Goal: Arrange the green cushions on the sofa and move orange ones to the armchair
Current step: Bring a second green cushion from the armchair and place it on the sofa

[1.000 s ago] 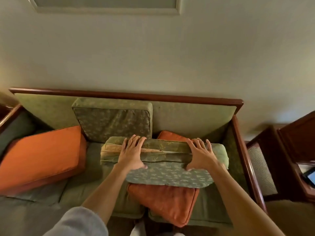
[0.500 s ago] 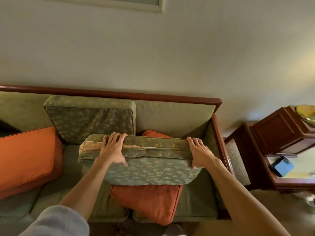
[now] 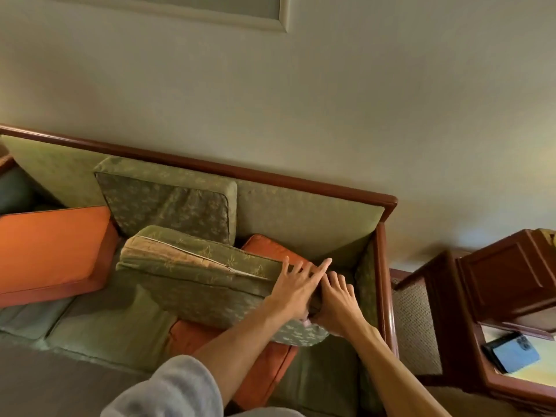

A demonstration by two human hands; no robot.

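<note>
From where I steer, my left hand (image 3: 296,291) lies nearest, fingers straight and spread flat on the right end of the loose green cushion (image 3: 192,275); it presses and grips nothing. My right hand (image 3: 337,299) sits just beside it at the same end, fingers bent down over the edge and apparently holding it, though I cannot see the fingertips.

That cushion lies tilted on its side across an orange cushion (image 3: 258,365) on the right half of the sofa (image 3: 304,212). I judge the step in hand to be setting this green one in place. The next move calls for standing it upright against the backrest, beside the second green cushion (image 3: 168,200) already leaning there, without dragging the orange one along.

A larger orange cushion (image 3: 51,248) waits at the left, so both orange ones are yet to go. Beyond the sofa arm stands a wooden side table (image 3: 508,284) with a dark phone (image 3: 511,353). I can read no writing or brand anywhere.
</note>
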